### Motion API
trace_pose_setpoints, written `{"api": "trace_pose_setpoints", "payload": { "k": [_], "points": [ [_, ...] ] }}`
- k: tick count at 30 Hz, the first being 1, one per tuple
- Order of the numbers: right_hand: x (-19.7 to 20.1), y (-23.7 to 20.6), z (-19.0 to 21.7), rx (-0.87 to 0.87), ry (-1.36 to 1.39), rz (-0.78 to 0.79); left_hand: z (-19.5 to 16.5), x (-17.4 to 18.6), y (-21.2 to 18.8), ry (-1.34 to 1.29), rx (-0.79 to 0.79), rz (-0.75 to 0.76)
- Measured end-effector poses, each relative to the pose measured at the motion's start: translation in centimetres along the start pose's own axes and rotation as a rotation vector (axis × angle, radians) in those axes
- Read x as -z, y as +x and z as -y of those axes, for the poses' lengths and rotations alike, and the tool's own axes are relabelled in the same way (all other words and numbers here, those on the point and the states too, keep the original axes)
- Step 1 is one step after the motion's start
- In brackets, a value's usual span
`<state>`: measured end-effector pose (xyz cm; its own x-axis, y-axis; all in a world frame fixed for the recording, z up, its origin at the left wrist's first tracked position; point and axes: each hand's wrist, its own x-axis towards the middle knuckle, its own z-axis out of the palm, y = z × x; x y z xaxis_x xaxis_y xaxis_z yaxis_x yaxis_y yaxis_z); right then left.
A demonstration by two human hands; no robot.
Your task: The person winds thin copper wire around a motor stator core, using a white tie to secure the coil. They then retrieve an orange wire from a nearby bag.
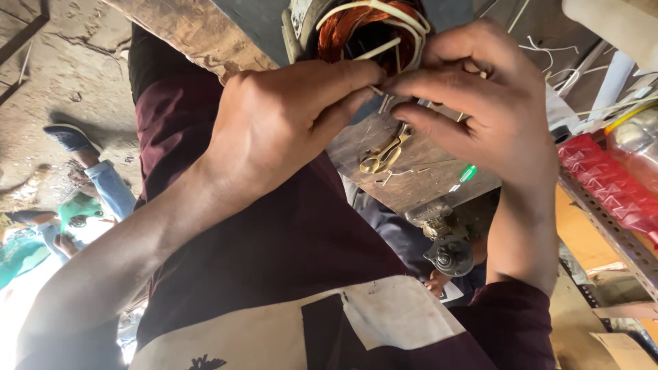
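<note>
A motor stator with copper-coloured windings (346, 27) and cream sleeving looped over it stands on a worn wooden bench (425, 181) at the top middle. My left hand (281, 123) and my right hand (493, 103) meet just below the winding. The fingertips of both pinch a thin white strip (378, 90) that comes off the coil. The finger ends hide most of the strip. My dark maroon sleeves and shirt fill the lower part of the view.
Brass-coloured scissors (384, 156) lie on the bench under my hands, with white offcuts and a small green piece (467, 173) near them. Red packets (603, 181) sit on a slotted metal shelf at right. A grey motor part (445, 250) and another person's shoe (72, 137) show beyond.
</note>
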<state>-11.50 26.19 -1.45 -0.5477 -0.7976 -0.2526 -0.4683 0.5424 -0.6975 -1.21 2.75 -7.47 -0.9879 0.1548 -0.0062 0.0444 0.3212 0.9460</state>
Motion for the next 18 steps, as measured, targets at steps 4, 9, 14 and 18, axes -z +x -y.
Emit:
{"api": "trace_pose_setpoints", "payload": {
  "k": [4, 9, 14, 18],
  "points": [
    [-1.2, -0.1, -0.5, 0.111, 0.047, -0.115, 0.2, -0.4, 0.3, -0.149, 0.067, 0.045],
    [-1.9, -0.8, -0.9, 0.077, -0.013, -0.144, 0.7, -0.5, 0.6, -0.167, 0.117, 0.079],
    [-2.2, -0.3, -1.9, 0.118, -0.047, -0.154, 0.8, -0.2, 0.9, -0.179, 0.115, 0.067],
    [-3.3, 0.6, -2.6, 0.137, -0.062, -0.184, 0.9, -0.1, 1.2, -0.141, 0.103, 0.077]
  ]
}}
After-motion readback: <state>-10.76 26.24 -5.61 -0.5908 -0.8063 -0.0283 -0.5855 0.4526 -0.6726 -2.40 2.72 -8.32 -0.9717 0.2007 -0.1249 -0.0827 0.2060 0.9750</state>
